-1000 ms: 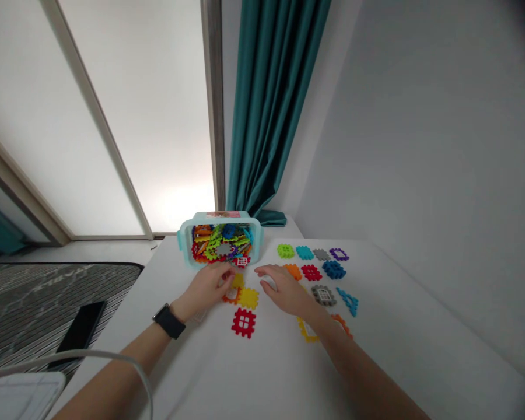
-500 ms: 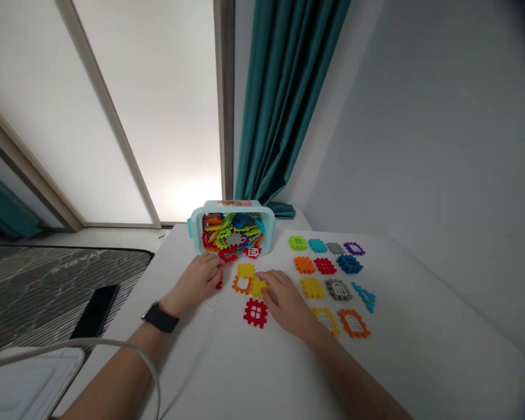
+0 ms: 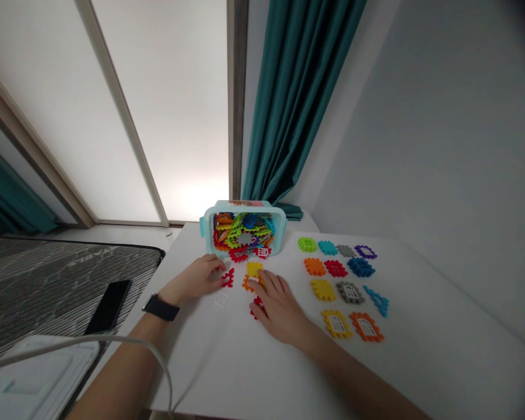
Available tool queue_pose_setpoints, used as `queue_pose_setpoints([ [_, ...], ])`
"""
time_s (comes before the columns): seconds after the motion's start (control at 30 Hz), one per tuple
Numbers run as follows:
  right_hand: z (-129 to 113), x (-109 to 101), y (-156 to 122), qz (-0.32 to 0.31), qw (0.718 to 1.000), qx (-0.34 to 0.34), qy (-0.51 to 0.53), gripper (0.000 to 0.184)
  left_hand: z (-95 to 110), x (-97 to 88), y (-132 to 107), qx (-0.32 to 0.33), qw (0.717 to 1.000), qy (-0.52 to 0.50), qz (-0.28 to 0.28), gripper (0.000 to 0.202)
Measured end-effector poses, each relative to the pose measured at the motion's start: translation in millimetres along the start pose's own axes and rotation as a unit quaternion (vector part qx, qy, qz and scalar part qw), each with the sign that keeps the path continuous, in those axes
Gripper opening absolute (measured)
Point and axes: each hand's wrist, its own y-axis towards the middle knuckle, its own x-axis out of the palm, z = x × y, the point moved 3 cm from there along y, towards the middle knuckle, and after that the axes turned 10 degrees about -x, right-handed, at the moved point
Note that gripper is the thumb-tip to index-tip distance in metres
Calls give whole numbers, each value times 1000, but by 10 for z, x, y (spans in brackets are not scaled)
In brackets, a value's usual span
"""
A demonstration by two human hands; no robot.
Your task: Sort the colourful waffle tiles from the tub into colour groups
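My left hand (image 3: 201, 277) rests on the table with fingers loosely bent and apart, its tips beside a red triangular building piece (image 3: 228, 278). A small white lattice window piece (image 3: 221, 299) lies just below that hand. My right hand (image 3: 280, 306) is spread low over the table, fingers apart. It partly covers a red square interlocking piece (image 3: 256, 309) and an orange piece (image 3: 247, 282), and hides the yellow piece beside them. A yellow square piece (image 3: 254, 268) shows beyond its fingertips. Whether the right fingers press on a piece is hidden.
A light-blue tub (image 3: 280, 233) lies with its opening toward me, full of colourful pieces, with red ones (image 3: 238, 254) at its mouth. Several pieces stand in rows at the right, including a yellow window frame (image 3: 336, 324). A white cable (image 3: 126, 339) crosses at lower left, near a phone (image 3: 108, 306).
My right hand has shifted nearer and now covers much of the red square piece. My left hand has drawn slightly away from the red triangular piece, baring more of it. The view has shifted slightly.
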Motion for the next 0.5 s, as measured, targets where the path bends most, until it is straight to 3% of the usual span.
queue_pose_setpoints([
  [0.27, 30, 21, 299, -19, 1000, 15, -11, 38, -20, 46, 11, -7, 1000, -6, -7, 12],
  [0.5, 34, 98, 290, 7, 999, 37, -3, 39, 62, 136, 40, -10, 1000, -10, -8, 9],
])
